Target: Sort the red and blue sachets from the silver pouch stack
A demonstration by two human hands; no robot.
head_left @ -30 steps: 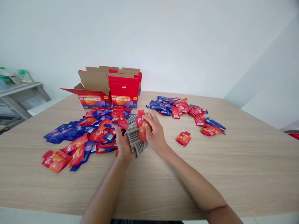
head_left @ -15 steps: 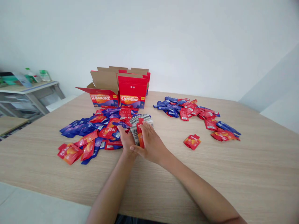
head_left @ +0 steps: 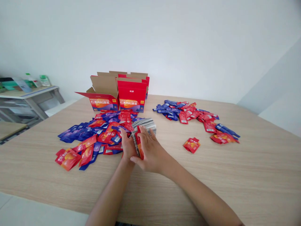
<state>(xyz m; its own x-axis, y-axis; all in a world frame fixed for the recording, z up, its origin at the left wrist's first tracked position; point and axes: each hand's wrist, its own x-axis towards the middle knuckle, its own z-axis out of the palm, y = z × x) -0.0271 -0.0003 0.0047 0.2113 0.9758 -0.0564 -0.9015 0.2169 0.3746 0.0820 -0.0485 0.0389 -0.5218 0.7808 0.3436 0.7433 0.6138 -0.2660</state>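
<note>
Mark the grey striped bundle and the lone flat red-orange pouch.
Grey striped bundle (head_left: 148, 123): head view, its exposed upper part.
Lone flat red-orange pouch (head_left: 192, 145): head view, middle of its printed face.

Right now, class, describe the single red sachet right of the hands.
On the wood-grain table, look right of the right hand. Nearer than the far red-and-blue sachet pile lies a red-and-orange sachet. Unlike its neighbours, it touches no other sachet.
</note>
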